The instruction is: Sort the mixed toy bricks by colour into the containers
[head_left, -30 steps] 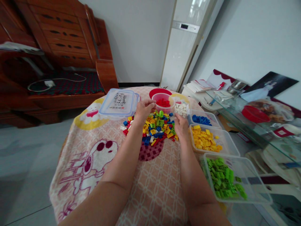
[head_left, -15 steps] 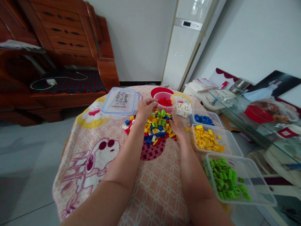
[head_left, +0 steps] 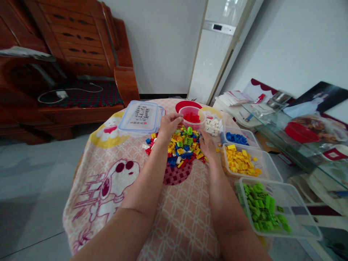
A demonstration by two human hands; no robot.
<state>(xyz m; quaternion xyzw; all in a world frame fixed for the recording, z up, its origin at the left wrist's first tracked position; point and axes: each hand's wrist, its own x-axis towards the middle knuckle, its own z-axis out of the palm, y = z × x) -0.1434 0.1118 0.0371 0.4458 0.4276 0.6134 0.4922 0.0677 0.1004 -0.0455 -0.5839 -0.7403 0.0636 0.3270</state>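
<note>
A mixed pile of toy building bricks (head_left: 187,143) in red, yellow, blue, green and white lies on the cloth-covered table. Over its far left side reaches my left hand (head_left: 170,124), fingers pinched at the near-left rim of a round clear tub (head_left: 199,125) with red bricks (head_left: 191,117) inside. What those fingers hold is too small to make out. My right hand (head_left: 208,145) is at the pile's right edge, its fingers drawn together and pointing at the bricks; anything in them is hidden. White bricks (head_left: 212,126) lie grouped just beyond the right hand.
Down the right side stand clear boxes of blue bricks (head_left: 236,138), yellow bricks (head_left: 240,162) and green bricks (head_left: 262,206). Stacked lids (head_left: 138,116) lie at the far left. A red lid (head_left: 181,104) sits behind the tub. A glass shelf (head_left: 296,141) holds household things.
My right hand has shifted slightly away from me, its fingertips lifting off the pile's right edge towards the tub. My left hand stays by the tub's rim. The view has shifted slightly.
</note>
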